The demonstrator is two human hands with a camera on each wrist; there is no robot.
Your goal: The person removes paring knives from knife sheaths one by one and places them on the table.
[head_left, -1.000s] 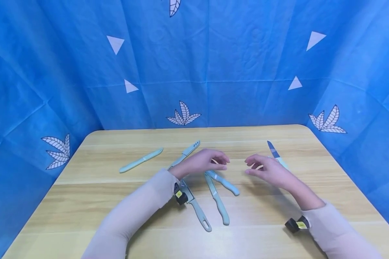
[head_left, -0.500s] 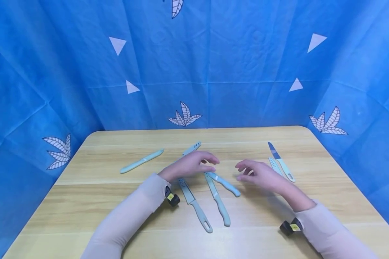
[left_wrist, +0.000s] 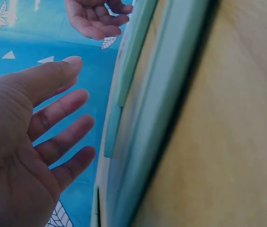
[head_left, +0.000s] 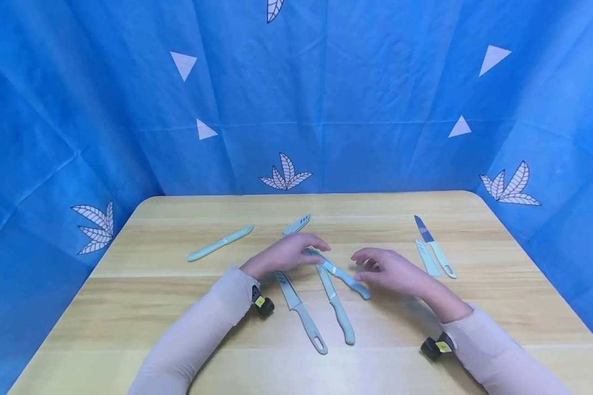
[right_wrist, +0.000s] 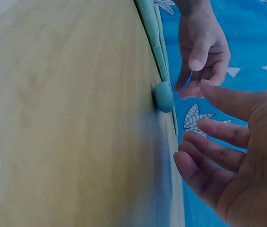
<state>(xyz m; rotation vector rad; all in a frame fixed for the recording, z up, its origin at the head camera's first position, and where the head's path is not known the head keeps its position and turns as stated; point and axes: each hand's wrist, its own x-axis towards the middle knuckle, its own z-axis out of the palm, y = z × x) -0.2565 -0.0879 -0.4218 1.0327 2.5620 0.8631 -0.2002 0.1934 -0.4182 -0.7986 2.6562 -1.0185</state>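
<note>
My left hand (head_left: 291, 253) hovers over the middle of the table, fingers loosely bent with nothing between them. Beneath its fingertips lies the upper end of a light blue sheathed knife (head_left: 346, 277). My right hand (head_left: 387, 270) is held beside that knife's handle, thumb and fingers apart and empty, as the right wrist view shows of the same hand (right_wrist: 237, 156). Nearer me lie a slim green sheathed knife (head_left: 343, 318) and a broad sheathed knife (head_left: 310, 328) with a slotted handle. Another sheathed knife (head_left: 297, 224) is partly hidden behind my left hand.
At the left of the wooden table (head_left: 143, 312) lies a slim pale green knife (head_left: 219, 244). To the right is a knife with a bare dark blade (head_left: 423, 228), its handle beside a loose pale sheath (head_left: 427, 258). A blue curtain (head_left: 370, 99) stands behind the table.
My right hand has moved left and a little nearer me, uncovering the bare-bladed knife and loose sheath. My left hand has shifted slightly left. The knives stay on the table.
</note>
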